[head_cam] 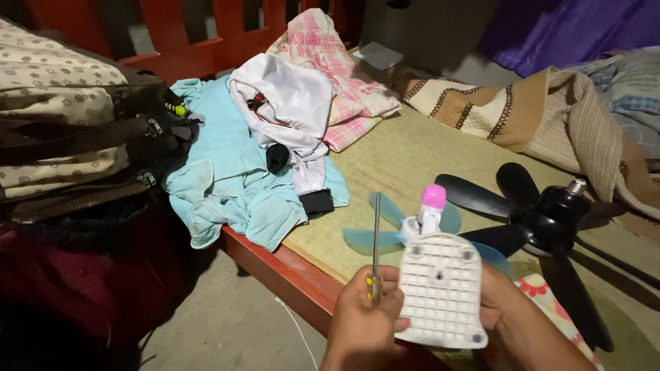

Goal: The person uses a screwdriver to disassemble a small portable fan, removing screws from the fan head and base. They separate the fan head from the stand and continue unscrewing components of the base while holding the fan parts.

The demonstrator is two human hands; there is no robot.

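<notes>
White plastic is filling the middle of the view as the left hand point(363, 323) is curling its fingers point(385, 276) around a yellow-handled screwdriver point(375, 251), its metal shaft pointing straight up, while its thumb is pressing on the gridded base point(441, 288) of a small handheld fan. The right hand point(505, 309) is clasping the other edge of that base from behind. The toy-like fan is being held just above the bed's edge, its pink cap point(433, 196) and pale blue blades point(368, 239) pointing away from the person. Just beyond, a black ceiling-style fan with a bulb socket point(557, 213) is lying on the woven mat point(405, 151). Farther back, a light blue garment point(234, 172), a white garment point(289, 103) and a pink checked cloth point(344, 69) are lying heaped, with a patterned bag point(62, 117) to the left and striped bedding point(536, 110) at the right.
</notes>
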